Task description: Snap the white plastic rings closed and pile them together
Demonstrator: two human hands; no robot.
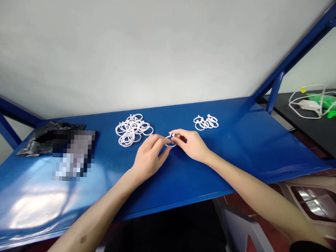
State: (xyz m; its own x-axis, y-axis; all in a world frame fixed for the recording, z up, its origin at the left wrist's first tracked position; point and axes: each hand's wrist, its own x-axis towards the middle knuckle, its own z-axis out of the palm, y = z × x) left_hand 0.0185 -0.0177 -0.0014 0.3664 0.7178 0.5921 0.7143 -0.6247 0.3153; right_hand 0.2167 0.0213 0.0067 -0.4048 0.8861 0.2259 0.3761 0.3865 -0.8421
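Both my hands meet over the middle of a blue metal shelf point(238, 150). My left hand point(149, 158) and my right hand point(192, 143) pinch the same small white plastic ring point(170, 140) between their fingertips, just above the shelf surface. A loose heap of several white rings point(132, 130) lies behind my left hand. A smaller cluster of white rings point(206, 122) lies behind my right hand, further back.
A crumpled black plastic bag point(43, 138) and a blurred-out item point(72, 154) lie at the shelf's left. Blue frame struts point(286, 60) rise at the right. Beyond them, a dark table carries a white cable point(306, 103) and green plastic parts point(327, 104).
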